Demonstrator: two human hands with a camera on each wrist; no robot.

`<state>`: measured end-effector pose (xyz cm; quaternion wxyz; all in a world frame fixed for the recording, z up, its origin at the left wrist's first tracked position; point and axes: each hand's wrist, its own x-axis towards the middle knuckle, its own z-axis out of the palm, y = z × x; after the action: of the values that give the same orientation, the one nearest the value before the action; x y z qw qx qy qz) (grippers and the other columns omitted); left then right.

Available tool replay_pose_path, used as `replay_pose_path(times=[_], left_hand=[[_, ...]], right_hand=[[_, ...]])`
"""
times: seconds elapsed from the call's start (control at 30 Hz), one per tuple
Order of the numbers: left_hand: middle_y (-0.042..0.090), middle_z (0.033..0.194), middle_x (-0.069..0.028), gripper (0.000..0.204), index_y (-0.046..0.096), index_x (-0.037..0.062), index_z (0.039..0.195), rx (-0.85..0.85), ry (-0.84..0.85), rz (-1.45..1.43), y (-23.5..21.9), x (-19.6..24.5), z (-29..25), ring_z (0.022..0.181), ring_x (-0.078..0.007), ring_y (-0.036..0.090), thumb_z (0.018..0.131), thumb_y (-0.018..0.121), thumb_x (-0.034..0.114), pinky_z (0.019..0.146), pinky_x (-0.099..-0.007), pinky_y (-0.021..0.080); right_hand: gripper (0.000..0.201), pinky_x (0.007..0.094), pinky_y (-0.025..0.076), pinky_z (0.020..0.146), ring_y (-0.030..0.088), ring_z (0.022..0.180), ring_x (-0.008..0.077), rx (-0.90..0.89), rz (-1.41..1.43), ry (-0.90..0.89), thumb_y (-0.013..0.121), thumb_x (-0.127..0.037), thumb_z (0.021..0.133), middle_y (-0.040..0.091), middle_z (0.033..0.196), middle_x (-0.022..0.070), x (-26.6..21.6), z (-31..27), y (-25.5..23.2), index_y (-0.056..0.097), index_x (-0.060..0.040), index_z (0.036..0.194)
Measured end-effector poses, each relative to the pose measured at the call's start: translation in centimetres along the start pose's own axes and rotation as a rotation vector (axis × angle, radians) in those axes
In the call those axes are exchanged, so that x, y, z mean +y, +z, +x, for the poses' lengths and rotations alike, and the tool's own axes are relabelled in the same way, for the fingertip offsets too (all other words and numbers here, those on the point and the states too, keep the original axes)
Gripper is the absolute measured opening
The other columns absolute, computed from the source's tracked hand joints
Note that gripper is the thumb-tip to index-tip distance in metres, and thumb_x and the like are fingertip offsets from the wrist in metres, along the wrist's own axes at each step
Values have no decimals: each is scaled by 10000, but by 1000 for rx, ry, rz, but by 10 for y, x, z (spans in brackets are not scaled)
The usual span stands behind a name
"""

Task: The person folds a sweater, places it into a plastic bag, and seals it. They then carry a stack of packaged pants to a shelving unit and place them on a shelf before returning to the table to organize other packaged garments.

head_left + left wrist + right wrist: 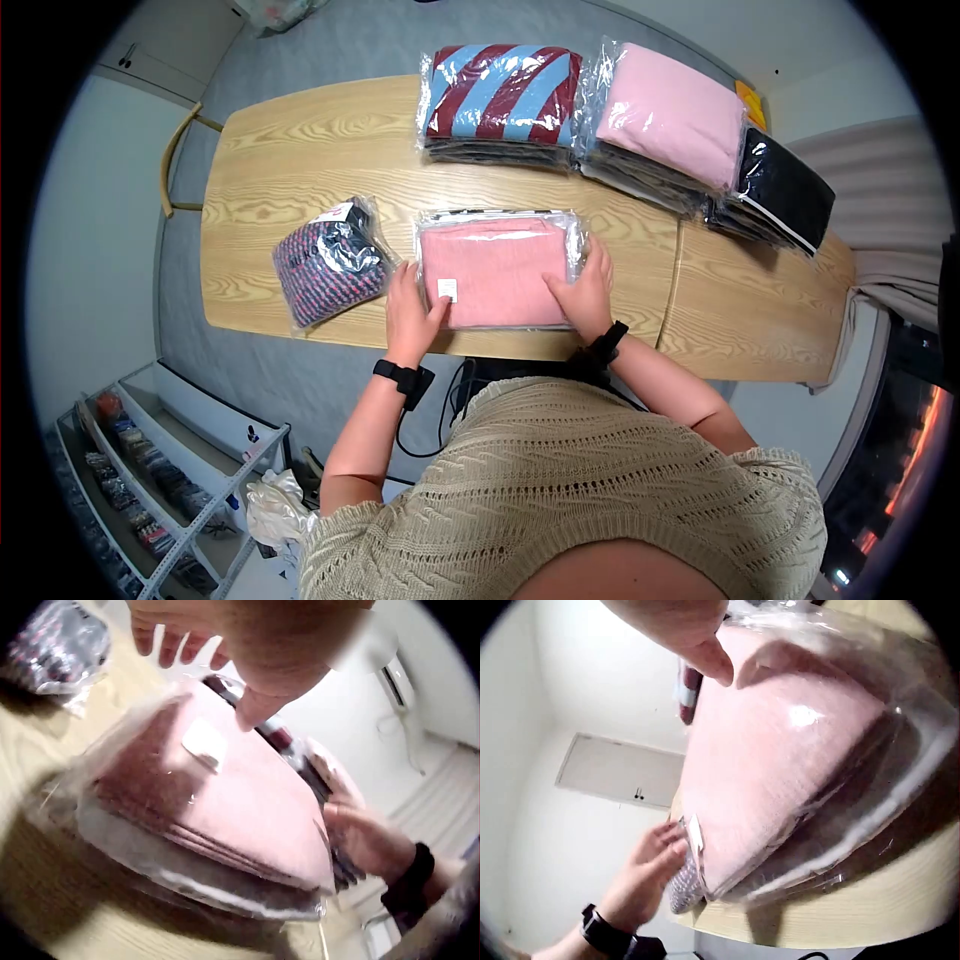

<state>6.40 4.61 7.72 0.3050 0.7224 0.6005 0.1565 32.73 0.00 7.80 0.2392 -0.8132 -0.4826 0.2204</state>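
Pink bagged garment lies at the centre of the head view, atop other wrapped layers; I judge it light, soft and hard to break, its plastic sleeve slippery. I'd lift it by both side edges, fingers under the lowest layer. My left hand and right hand flank it, fingers extended, not grasping. A white label lies near my left thumb.

Bright head view, bowed edges; glare on pink package; wrist views perhaps motion-blurred.
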Motion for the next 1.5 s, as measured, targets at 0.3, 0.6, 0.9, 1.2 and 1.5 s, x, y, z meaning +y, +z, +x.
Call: replay_pose_path(times=[0.3,0.6,0.9,1.2,1.5], left_hand=[[286,1470,-115,692,358,82,1385,-75,615,447,32,26,48,1368,-271,233,843,496,490,1066,-543,196],[286,1472,-106,733,368,97,1382,-129,587,517,52,9,61,1364,-271,246,809,508,533,1055,-563,189],[278,1471,-141,738,421,85,1341,-189,597,476,73,-17,65,1371,-303,212,786,491,565,1040,-609,133],[262,1478,-135,751,413,91,1352,-169,634,500,87,-31,64,1379,-296,191,784,497,576,1028,-624,118],[259,1481,-126,758,373,89,1377,-156,622,518,89,-31,64,1384,-293,178,796,492,562,1034,-616,111]], right_hand=[[633,525,195,1065,325,1316,284,-129,-372,-880,600,-389,809,359,1423,103,-26,25,9,396,-199,1377],[593,527,220,1047,323,1311,272,-207,-316,-850,607,-387,793,357,1429,85,-3,43,31,453,-205,1336],[562,513,234,1036,332,1298,274,-184,-237,-853,633,-385,755,404,1387,73,6,46,47,513,-196,1270],[524,538,161,1065,338,1306,247,-150,-224,-843,626,-384,747,421,1372,65,17,42,62,546,-183,1224],[552,526,181,1052,312,1319,269,-121,-249,-860,628,-378,746,412,1372,76,18,42,64,535,-170,1249]])
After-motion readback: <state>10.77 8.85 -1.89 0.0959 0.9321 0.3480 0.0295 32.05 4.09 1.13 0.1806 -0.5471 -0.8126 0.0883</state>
